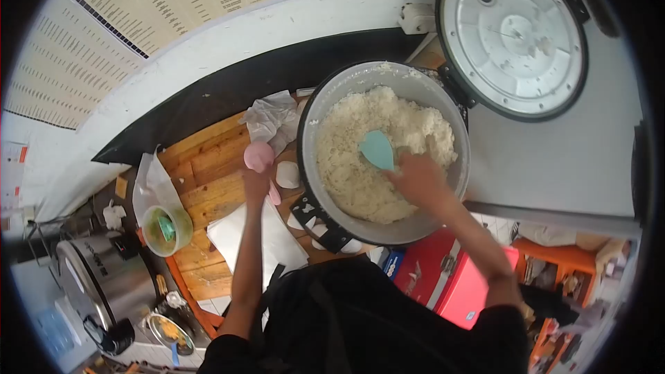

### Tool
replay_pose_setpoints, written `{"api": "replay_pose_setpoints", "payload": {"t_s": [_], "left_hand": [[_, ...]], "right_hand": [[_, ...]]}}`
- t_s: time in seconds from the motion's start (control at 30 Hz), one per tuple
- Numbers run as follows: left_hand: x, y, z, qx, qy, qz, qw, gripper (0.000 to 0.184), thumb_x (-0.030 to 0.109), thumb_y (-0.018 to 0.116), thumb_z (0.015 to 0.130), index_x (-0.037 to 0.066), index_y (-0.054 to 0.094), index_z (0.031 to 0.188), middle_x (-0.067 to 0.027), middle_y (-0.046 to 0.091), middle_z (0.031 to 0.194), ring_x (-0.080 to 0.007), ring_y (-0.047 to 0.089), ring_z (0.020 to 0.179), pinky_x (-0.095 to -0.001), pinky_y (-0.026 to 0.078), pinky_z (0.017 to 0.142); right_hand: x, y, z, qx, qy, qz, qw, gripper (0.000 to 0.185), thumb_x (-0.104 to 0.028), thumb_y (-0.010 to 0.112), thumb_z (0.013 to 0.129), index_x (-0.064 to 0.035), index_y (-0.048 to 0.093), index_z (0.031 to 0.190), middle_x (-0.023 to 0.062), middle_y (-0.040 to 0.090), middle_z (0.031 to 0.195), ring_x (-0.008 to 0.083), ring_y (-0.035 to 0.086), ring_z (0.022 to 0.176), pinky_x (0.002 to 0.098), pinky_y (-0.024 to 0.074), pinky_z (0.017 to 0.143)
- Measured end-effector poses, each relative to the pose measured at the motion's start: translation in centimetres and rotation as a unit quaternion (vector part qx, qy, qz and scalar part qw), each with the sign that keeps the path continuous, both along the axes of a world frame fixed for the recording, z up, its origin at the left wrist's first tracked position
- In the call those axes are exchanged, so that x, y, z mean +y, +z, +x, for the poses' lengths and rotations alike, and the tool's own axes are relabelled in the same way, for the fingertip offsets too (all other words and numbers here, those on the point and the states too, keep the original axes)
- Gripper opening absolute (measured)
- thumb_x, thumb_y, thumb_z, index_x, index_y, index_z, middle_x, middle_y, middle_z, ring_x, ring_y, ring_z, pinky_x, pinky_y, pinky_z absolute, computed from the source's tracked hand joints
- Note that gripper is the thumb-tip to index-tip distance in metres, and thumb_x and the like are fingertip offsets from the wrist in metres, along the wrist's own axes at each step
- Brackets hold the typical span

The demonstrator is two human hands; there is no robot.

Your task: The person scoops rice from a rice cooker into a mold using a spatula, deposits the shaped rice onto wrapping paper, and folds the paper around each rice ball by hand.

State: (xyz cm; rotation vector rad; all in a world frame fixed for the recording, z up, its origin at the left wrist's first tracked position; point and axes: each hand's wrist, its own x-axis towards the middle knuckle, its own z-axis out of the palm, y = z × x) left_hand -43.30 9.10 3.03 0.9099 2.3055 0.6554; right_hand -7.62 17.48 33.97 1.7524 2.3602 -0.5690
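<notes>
A large rice cooker pot (pixel 309 166) stands open, holding a heap of white cooked rice (pixel 360 114). In my right hand (pixel 419 181) is a teal rice paddle (pixel 377 148), its blade over the rice near the middle of the pot; whether the blade touches the rice I cannot tell. My left hand (pixel 256 183) is closed around a pink scoop (pixel 259 156) with a round bowl, left of the pot and above the wooden table. Part of a pink handle shows below the fingers. A stack of white paper sheets (pixel 232 234) lies beneath my left forearm.
The pot's lid (pixel 512 38) stands raised at the upper right. Beside the pot lie a crumpled plastic bag (pixel 271 118) and a small white rounded object (pixel 287 174). Farther left are a plastic tub (pixel 181 225) and another cooker (pixel 97 273). A red box (pixel 429 263) sits below the pot.
</notes>
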Motion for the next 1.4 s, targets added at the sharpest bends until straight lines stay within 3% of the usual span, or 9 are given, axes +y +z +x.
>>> {"api": "replay_pose_setpoints", "payload": {"t_s": [0.17, 0.3, 0.37, 0.47, 0.63, 0.8, 0.9, 1.23, 1.4], "left_hand": [[-0.4, -4.8, 2.7, 0.194, 0.041, 0.127, 0.972, 0.077, 0.056, 0.063, 0.086, -0.011, 0.051, 0.121, -0.0235, 0.063, 0.091, -0.0363, 0.064, 0.081, -0.0446, 0.052, 0.07], [-2.1, -0.2, 0.2, 0.133, -0.032, 0.153, 0.979, 0.059, 0.027, 0.07, 0.083, 0.003, 0.042, 0.129, -0.0247, 0.063, 0.103, -0.0401, 0.066, 0.089, -0.0453, 0.055, 0.077], [-4.2, 3.4, -1.1, -0.263, 0.039, 0.262, 0.927, 0.056, 0.013, 0.065, 0.081, 0.003, 0.042, 0.131, -0.0163, 0.063, 0.1, -0.0275, 0.067, 0.085, -0.037, 0.058, 0.069], [-7.3, 6.5, -2.2, -0.441, 0.013, 0.31, 0.842, 0.055, 0.001, 0.063, 0.076, 0.003, 0.044, 0.127, -0.0103, 0.062, 0.1, -0.0198, 0.066, 0.083, -0.0301, 0.057, 0.07], [-12.6, 9.0, -2.7, -0.372, -0.053, 0.232, 0.897, 0.064, 0.013, 0.072, 0.08, 0.0, 0.041, 0.134, -0.0126, 0.063, 0.109, -0.0217, 0.065, 0.097, -0.0318, 0.056, 0.081], [-14.0, 13.8, 0.5, -0.542, 0.028, 0.285, 0.79, 0.086, 0.023, 0.077, 0.078, -0.003, 0.029, 0.145, -0.0178, 0.059, 0.117, -0.0335, 0.064, 0.105, -0.0488, 0.056, 0.089], [-14.0, 13.2, 0.7, -0.475, -0.08, 0.284, 0.829, 0.081, 0.045, 0.067, 0.087, -0.004, 0.032, 0.141, -0.0182, 0.06, 0.113, -0.0295, 0.066, 0.098, -0.0438, 0.057, 0.085], [-11.4, 11.3, -3.3, -0.681, -0.03, 0.268, 0.681, 0.077, 0.05, 0.059, 0.089, 0.0, 0.031, 0.141, -0.0232, 0.058, 0.122, -0.0421, 0.065, 0.1, -0.0511, 0.053, 0.09], [-7.7, 15.2, -8.3, -0.504, -0.06, 0.354, 0.786, 0.07, 0.03, 0.068, 0.086, 0.0, 0.035, 0.14, -0.0162, 0.057, 0.127, -0.0325, 0.06, 0.111, -0.0425, 0.051, 0.096]], "right_hand": [[0.3, -8.4, 1.2, -0.172, 0.156, -0.016, 0.973, 0.035, -0.022, 0.065, 0.084, 0.0094, 0.062, 0.1, 0.0243, 0.066, 0.084, 0.0393, 0.066, 0.088, 0.0462, 0.053, 0.078], [1.4, -5.9, 1.2, -0.061, 0.141, 0.126, 0.98, 0.023, -0.013, 0.064, 0.08, 0.0033, 0.063, 0.096, 0.0233, 0.067, 0.084, 0.0359, 0.068, 0.083, 0.0426, 0.0549, 0.07], [2.5, -3.6, 0.5, -0.021, 0.09, 0.09, 0.992, 0.02, -0.012, 0.064, 0.078, 0.002, 0.062, 0.094, 0.0223, 0.067, 0.082, 0.0347, 0.068, 0.081, 0.0413, 0.0553, 0.068], [2.9, 1.4, 0.1, -0.106, 0.037, 0.162, 0.98, 0.017, -0.012, 0.062, 0.08, 0.0, 0.061, 0.092, 0.0193, 0.067, 0.077, 0.0337, 0.069, 0.076, 0.0401, 0.055, 0.065], [1.7, 8.1, 1.4, -0.231, -0.012, 0.233, 0.945, 0.014, -0.016, 0.062, 0.076, -0.0027, 0.067, 0.078, 0.0174, 0.069, 0.078, 0.0318, 0.07, 0.074, 0.0392, 0.0547, 0.063], [4.2, 2.8, 2.7, -0.195, 0.021, 0.246, 0.949, 0.012, -0.015, 0.063, 0.072, -0.0044, 0.069, 0.07, 0.0153, 0.069, 0.074, 0.0302, 0.07, 0.071, 0.0385, 0.0549, 0.063], [3.4, -0.2, 2.4, -0.171, 0.048, 0.23, 0.957, 0.01, -0.014, 0.064, 0.071, -0.004, 0.068, 0.072, 0.0154, 0.068, 0.073, 0.0305, 0.069, 0.068, 0.0378, 0.0546, 0.062], [-3.4, 0.7, 1.0, -0.153, 0.164, 0.109, 0.968, 0.017, -0.023, 0.063, 0.082, -0.0069, 0.066, 0.078, 0.012, 0.068, 0.071, 0.0285, 0.069, 0.069, 0.0405, 0.0536, 0.062], [-1.2, 4.9, 0.8, -0.18, 0.088, 0.2, 0.959, 0.015, -0.019, 0.062, 0.078, -0.0071, 0.07, 0.076, 0.0137, 0.069, 0.073, 0.0286, 0.07, 0.072, 0.0405, 0.0543, 0.063]]}}
